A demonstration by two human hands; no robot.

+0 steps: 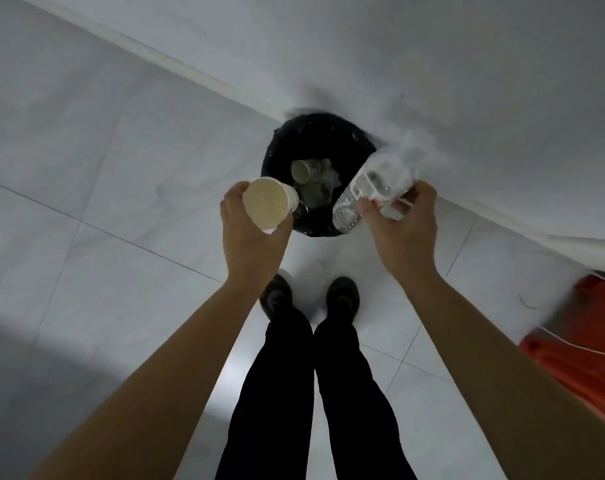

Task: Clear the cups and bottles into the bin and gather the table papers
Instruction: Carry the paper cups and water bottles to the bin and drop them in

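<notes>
Above the bin (283,143), both hands hold items. Left hand (251,233): fingers wrapped around a paper cup (268,202), mouth tilted toward the camera, forearm extended straight out. Right hand (403,233): fingers closed on clear plastic bottles (363,195), blurred, count unclear, slanting down-left over the bin's rim; wrist bent slightly inward. Bin is black-lined, standing on the tiled floor (121,188) against the white wall (432,64); another cup (301,170) and crumpled paper lie inside. Shoes (342,292) stand just short of the bin. Orange object (585,341) at right, blurred.
</notes>
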